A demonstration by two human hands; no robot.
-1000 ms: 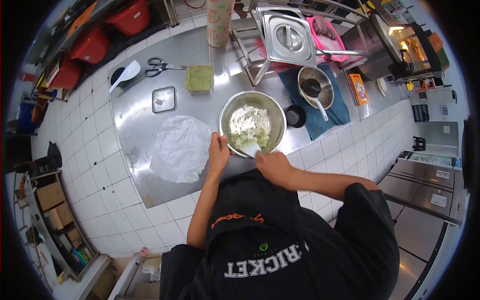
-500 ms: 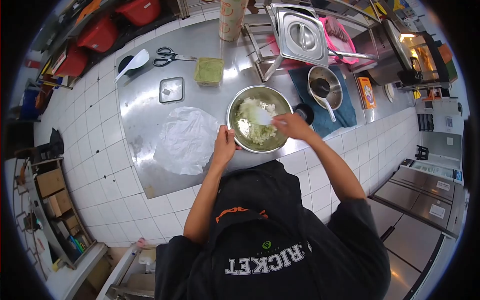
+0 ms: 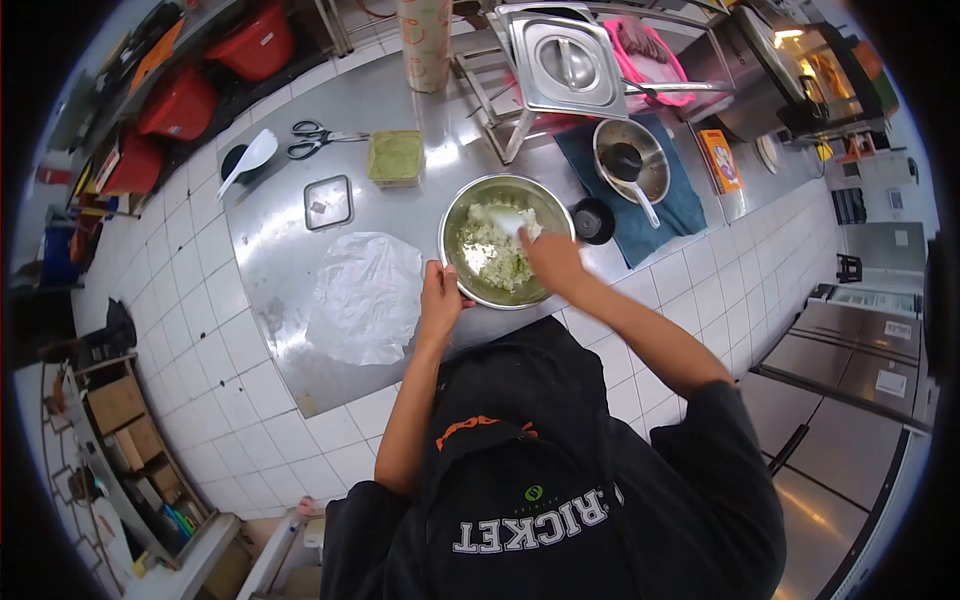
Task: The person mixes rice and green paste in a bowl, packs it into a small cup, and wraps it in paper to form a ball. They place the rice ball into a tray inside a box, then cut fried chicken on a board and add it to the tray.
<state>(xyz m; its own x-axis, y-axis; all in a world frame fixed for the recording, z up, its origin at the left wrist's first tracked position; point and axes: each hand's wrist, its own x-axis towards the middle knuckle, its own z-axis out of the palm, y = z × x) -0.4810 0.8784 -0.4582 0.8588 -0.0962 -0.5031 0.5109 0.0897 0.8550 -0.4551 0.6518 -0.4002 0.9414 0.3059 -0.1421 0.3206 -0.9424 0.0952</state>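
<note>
The right hand (image 3: 553, 262) is gripping a white spatula (image 3: 508, 222), its blade pointing up and away into the mix (image 3: 490, 250). The left hand (image 3: 438, 296) is pinching the bowl (image 3: 455, 215) at its near-left rim, on the counter (image 3: 270, 230).

Steel counter (image 3: 270, 235), set among white tiles.
- Crumpled clear plastic sheet (image 3: 365, 295), lying flat near the front edge.
- Small square steel lid (image 3: 328, 201), behind the sheet.
- Square tub of green paste (image 3: 396, 157), just right of the lid.
- Scissors (image 3: 315, 138), black-handled, left of the tub.
- White spoon (image 3: 250, 158) resting on a dark dish.
- Patterned tall cup (image 3: 425, 40), at the back.
- Lidded steel pan (image 3: 565, 62) on a wire rack.
- Blue cloth (image 3: 668, 212) carrying a small steel bowl (image 3: 633, 160) with a ladle.
- Red bins (image 3: 180, 100), far left.
</note>
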